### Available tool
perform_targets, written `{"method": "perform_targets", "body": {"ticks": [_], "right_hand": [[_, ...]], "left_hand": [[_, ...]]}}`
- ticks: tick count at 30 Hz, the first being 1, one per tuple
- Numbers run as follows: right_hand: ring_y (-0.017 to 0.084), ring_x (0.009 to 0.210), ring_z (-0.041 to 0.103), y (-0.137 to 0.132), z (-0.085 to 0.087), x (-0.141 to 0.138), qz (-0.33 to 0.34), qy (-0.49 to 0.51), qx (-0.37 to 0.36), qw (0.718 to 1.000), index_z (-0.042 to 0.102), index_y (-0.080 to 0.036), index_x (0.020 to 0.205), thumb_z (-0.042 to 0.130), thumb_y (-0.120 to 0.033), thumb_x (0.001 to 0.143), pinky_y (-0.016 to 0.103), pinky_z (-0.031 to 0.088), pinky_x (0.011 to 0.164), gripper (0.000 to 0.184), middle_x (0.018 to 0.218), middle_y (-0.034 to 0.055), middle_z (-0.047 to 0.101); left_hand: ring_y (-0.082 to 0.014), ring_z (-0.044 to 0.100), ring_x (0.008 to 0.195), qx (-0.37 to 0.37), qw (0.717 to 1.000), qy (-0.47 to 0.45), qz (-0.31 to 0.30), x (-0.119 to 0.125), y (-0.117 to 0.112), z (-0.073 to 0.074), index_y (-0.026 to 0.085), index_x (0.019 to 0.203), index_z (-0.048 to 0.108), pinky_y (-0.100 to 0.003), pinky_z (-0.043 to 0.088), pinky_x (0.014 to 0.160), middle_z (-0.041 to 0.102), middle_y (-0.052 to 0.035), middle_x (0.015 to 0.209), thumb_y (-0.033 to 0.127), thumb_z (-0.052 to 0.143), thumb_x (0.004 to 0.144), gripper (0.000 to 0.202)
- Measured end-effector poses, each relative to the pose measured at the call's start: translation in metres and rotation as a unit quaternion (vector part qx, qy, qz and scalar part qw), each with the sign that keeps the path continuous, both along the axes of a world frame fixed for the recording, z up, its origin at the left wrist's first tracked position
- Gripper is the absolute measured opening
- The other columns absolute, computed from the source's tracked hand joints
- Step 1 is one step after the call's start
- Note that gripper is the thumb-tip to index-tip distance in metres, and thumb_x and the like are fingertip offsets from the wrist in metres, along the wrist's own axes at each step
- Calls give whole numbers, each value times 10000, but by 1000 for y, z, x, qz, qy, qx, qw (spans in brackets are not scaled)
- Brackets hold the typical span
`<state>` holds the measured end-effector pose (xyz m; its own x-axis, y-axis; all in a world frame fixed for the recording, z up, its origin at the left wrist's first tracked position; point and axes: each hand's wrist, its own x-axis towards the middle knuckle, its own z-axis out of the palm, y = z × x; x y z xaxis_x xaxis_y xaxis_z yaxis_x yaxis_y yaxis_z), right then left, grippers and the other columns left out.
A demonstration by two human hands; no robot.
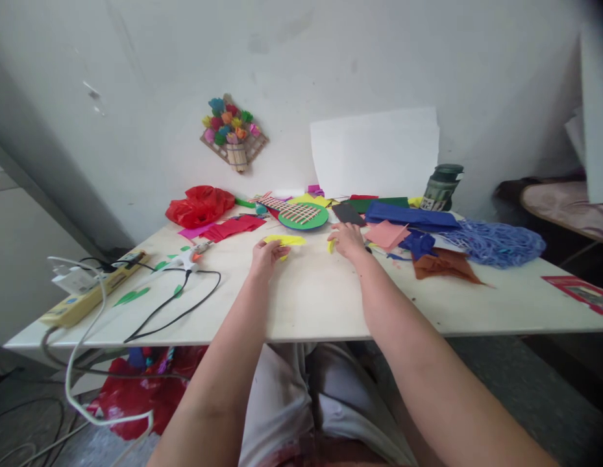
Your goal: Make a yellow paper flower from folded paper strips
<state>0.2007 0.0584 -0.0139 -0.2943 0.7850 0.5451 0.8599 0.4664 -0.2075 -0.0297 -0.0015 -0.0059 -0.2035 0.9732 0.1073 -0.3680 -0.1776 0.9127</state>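
- The left hand (267, 256) curls its fingers narrowly onto the near end of a yellow paper strip (286, 240), which lies flat on the table (311, 305), just in front of the green woven disc (302, 216).
- The right hand (348, 239) rests palm-down, fingers loosely together, thumb at a small yellow scrap (331, 246). I cannot tell whether the scrap is pinched.
- Judged from this, the step in hand is handling the 2 yellow pieces, with both hands low on the tabletop and slightly apart.
- A next move calls for a light, even grip, as thin paper creases easily.
- The glue gun (194, 255) lies well left of the hands, its cord (184, 305) looping towards the table edge.
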Motion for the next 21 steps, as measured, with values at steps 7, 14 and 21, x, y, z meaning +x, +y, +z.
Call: {"method": "perform_targets", "body": {"ticks": [7,14,21], "right_hand": [[247,970,482,1,4,-2,7,16,28,999,664,-204,614,566,-92,673,433,308,860,160,1054,56,615],[185,905,587,-1,9,-15,89,240,-6,967,620,-197,685,549,-142,670,364,398,851,91,962,32,669],[187,969,576,-19,24,-30,199,419,-121,877,556,-178,634,573,-217,625,359,397,882,43,990,48,659]], "left_hand": [[-144,607,503,-1,1000,11,-8,1,-1,1,113,786,519,-249,492,531,613,-21,552,190,609,580,238],[-145,607,501,-1,999,34,-14,3,-4,2,119,777,502,-242,484,503,622,-32,581,204,621,596,233],[-154,613,511,-11,998,54,-25,4,-1,0,118,791,505,-252,491,497,632,-39,609,185,617,591,238]]}}
